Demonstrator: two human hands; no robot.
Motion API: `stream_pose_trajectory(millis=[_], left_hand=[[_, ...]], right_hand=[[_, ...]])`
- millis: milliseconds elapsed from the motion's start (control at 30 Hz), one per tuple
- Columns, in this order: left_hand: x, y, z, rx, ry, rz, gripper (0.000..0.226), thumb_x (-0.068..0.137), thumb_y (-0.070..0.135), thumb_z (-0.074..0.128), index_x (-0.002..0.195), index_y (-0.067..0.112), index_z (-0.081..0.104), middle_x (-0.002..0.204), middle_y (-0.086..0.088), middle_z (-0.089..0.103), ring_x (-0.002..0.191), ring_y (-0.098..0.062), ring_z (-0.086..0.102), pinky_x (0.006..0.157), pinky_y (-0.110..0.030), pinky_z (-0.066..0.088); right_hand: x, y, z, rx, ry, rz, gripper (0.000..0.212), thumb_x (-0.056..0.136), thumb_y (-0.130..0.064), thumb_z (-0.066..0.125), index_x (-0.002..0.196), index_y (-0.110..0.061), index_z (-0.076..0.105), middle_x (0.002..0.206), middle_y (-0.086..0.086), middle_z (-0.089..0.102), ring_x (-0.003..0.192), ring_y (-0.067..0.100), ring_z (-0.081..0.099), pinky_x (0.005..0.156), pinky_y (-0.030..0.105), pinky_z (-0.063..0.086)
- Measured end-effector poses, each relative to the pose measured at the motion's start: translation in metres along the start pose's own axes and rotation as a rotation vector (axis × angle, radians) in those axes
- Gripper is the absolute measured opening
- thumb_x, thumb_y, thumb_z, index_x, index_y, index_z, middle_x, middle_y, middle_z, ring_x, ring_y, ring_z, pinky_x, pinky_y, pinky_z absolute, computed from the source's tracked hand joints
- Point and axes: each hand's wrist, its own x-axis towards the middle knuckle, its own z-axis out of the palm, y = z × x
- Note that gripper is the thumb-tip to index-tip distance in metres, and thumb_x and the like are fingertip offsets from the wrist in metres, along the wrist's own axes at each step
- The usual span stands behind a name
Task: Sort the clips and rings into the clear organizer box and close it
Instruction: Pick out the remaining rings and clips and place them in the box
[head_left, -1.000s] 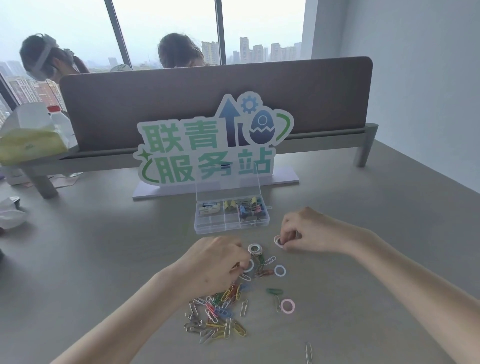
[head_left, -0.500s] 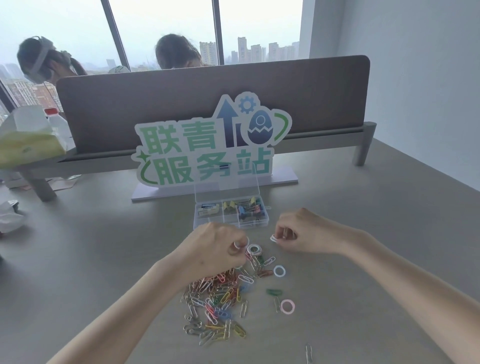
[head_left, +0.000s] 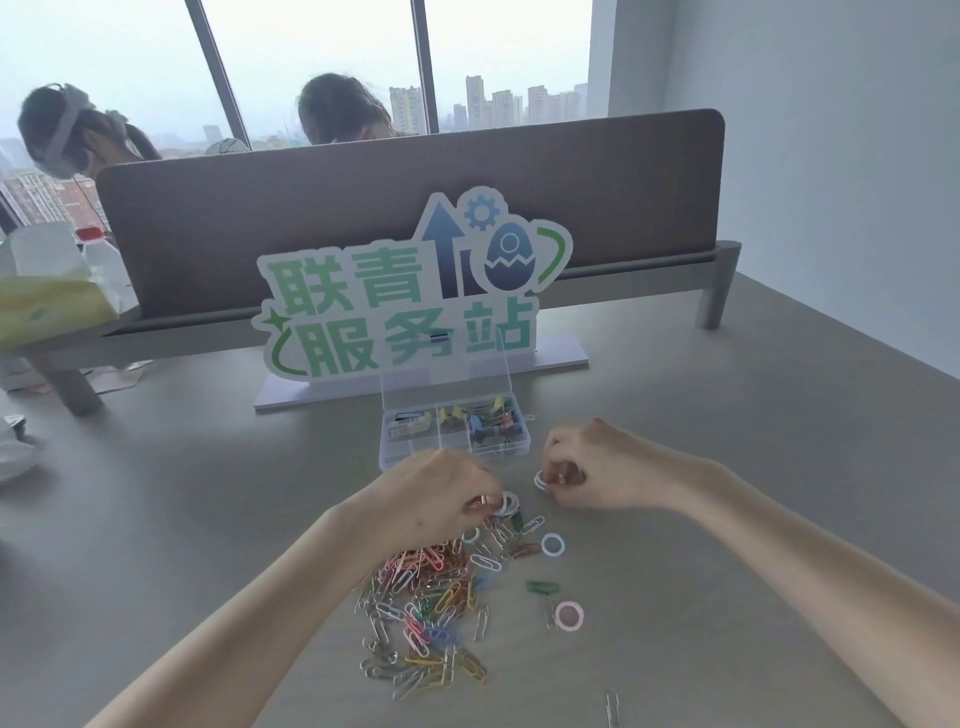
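A clear organizer box (head_left: 457, 432) stands open on the grey table, lid upright, with binder clips in its back compartments. In front of it lies a pile of coloured paper clips (head_left: 426, 597). My left hand (head_left: 436, 499) rests at the pile's far edge, fingers pinched on a white ring (head_left: 508, 503) and some clips. My right hand (head_left: 587, 470) is curled just right of the box's front, pinching a white ring (head_left: 540, 480). Loose on the table are a blue ring (head_left: 552, 545), a pink ring (head_left: 569, 615) and a green clip (head_left: 541, 587).
A sign with green characters (head_left: 405, 296) stands behind the box, before a brown divider panel (head_left: 363, 208). Two people sit beyond the divider. A single silver clip (head_left: 613, 707) lies near the front edge. Bags and a bottle (head_left: 98, 260) sit at the far left.
My left hand has moved up off the clip pile toward the box, uncovering more clips. My right hand stays in place, still pinching its ring.
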Motion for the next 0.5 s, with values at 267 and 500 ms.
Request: stream_pose_trajectory(millis=[267, 500], left_hand=[[0.004, 0.005, -0.006, -0.076, -0.022, -0.027, 0.011, 0.086, 0.031, 0.060, 0.086, 0.024, 0.069, 0.092, 0.012, 0.067, 0.087, -0.007, 0.061, 0.079, -0.029, 0.052], [0.015, 0.003, -0.001, -0.059, -0.029, -0.054, 0.010, 0.077, 0.029, 0.065, 0.087, 0.027, 0.068, 0.088, 0.012, 0.064, 0.083, -0.011, 0.060, 0.074, -0.032, 0.053]], right_hand=[[0.000, -0.001, 0.001, 0.003, 0.010, 0.008, 0.012, 0.084, -0.024, 0.063, 0.087, -0.017, 0.072, 0.087, -0.010, 0.053, 0.073, 0.007, 0.056, 0.073, 0.023, 0.047], [0.001, 0.000, 0.001, 0.000, 0.022, -0.001, 0.011, 0.082, -0.023, 0.064, 0.085, -0.015, 0.071, 0.086, -0.008, 0.054, 0.070, 0.007, 0.055, 0.072, 0.024, 0.048]])
